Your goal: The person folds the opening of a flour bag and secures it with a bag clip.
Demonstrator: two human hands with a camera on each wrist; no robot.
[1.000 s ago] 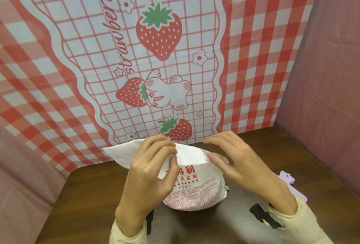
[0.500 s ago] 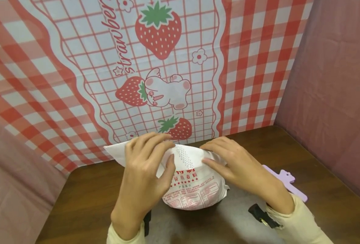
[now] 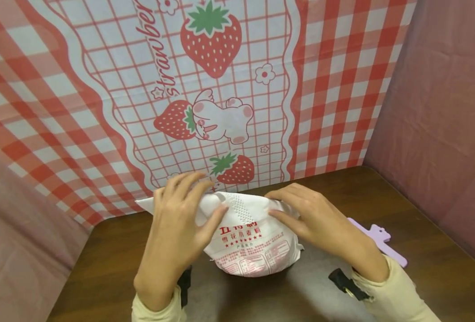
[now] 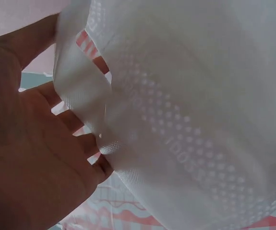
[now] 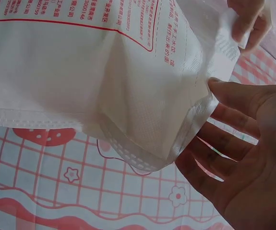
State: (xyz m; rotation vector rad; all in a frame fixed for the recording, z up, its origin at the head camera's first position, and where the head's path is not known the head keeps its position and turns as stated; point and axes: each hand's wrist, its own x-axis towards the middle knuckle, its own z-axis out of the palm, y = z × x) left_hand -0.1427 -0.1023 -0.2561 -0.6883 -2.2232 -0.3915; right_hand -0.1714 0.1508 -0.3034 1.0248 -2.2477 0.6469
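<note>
A white flour bag [image 3: 257, 257] with red print stands upright on the table in the head view, its top folded over toward me. My left hand [image 3: 177, 228] pinches the bag's top edge left of the middle, thumb in front and fingers behind. On the right side, my right hand [image 3: 322, 219] holds the same edge between thumb and fingers. The left wrist view brings the white folded rim [image 4: 142, 120] up close, with a gap beside the fold. In the right wrist view, the thumb [image 5: 238, 96] lies on the bag's creased corner.
A light purple flat piece with a bear-shaped tip [image 3: 379, 233] lies on the brown table [image 3: 434, 255], right of the bag. Behind stands a strawberry-print cloth [image 3: 334, 89]. Pink curtains [image 3: 443, 98] hang at the sides. Black straps [image 3: 348, 284] show at both wrists.
My left hand has shifted left and slightly down along the bag's edge, uncovering more red print. My right hand has closed in on the edge from slightly apart.
</note>
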